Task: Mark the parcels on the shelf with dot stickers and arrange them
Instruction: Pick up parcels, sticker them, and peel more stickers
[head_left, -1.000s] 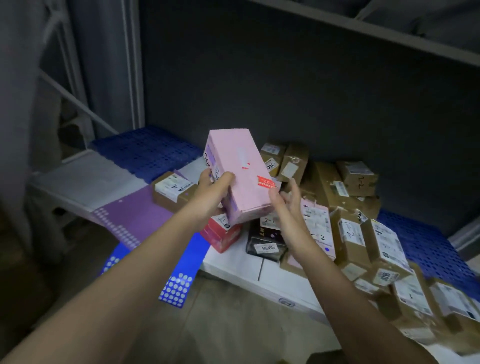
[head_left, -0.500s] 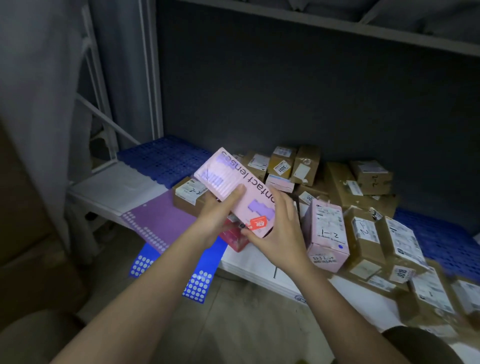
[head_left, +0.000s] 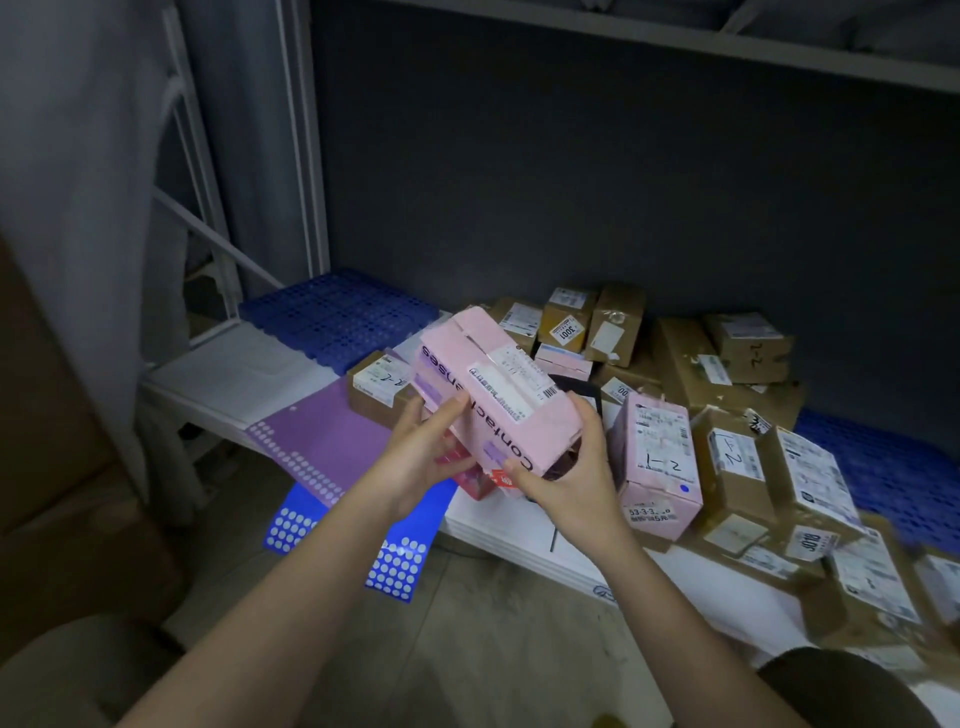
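I hold a pink contact-lens box (head_left: 498, 395) over the shelf's front edge, its white shipping label facing up. My left hand (head_left: 426, 457) grips its near left side with the thumb on top. My right hand (head_left: 566, 467) cups its near right corner from below. A purple dot-sticker sheet (head_left: 317, 441) lies on the shelf at the left, and a blue dot-sticker sheet (head_left: 395, 561) hangs over the edge under it. A second pink parcel (head_left: 660, 457), marked in pen and bearing a blue dot, stands just to the right.
Many brown cardboard parcels (head_left: 727, 364) are heaped against the dark back wall and to the right. One brown parcel (head_left: 379, 389) sits behind my left hand. A red box (head_left: 472, 483) lies under the held box. Blue grid mats (head_left: 332, 312) cover the white shelf (head_left: 228, 374).
I have turned the pink box over in both hands: the plain face, then the printed face, and now the labelled face is up. The view has shifted right and closer.
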